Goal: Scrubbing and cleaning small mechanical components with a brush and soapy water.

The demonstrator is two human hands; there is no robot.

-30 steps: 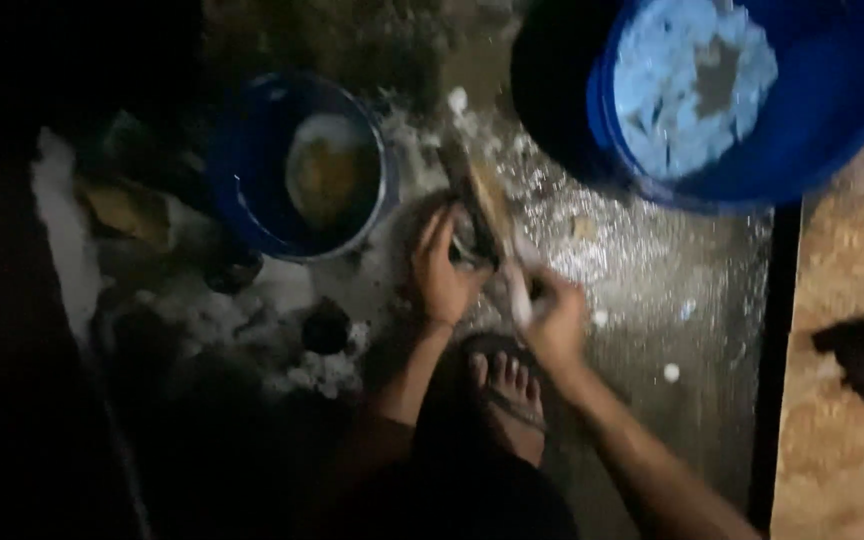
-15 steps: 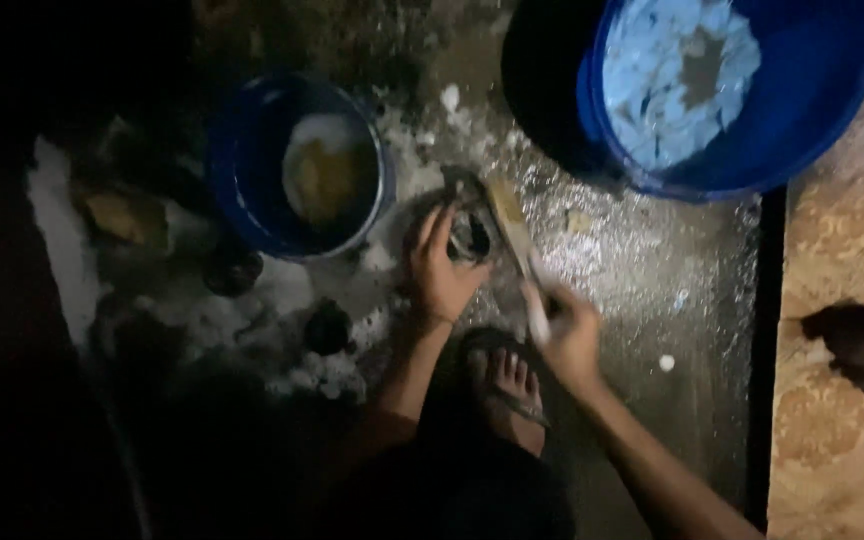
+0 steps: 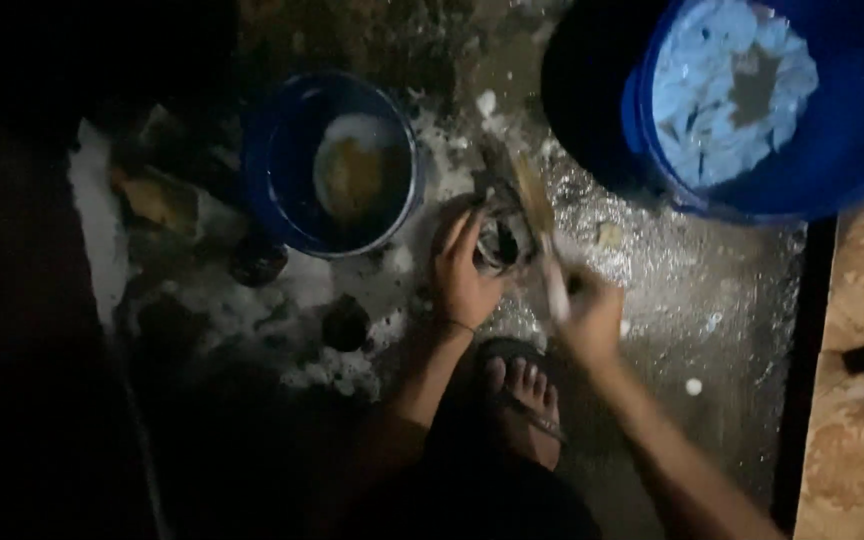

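My left hand (image 3: 464, 272) grips a small dark pot (image 3: 500, 240) that stands on the wet, soapy floor. In my right hand (image 3: 590, 318) is a long-handled brush (image 3: 542, 232), its bristled head lying over the pot's mouth. The right hand is blurred. Just below both hands my foot in a sandal (image 3: 522, 400) rests on the floor. White foam (image 3: 302, 285) lies around the pot and to its left.
A small blue bucket (image 3: 282, 180) with murky water stands left of the pot. A large blue tub (image 3: 852, 130) of foamy water fills the top right. Dark small objects (image 3: 344, 325) lie in the foam. A patterned mat (image 3: 857, 400) runs along the right edge.
My right hand has drawn the brush down and to the right across the pot. The left hand stays on the pot. The camera view has shifted slightly.
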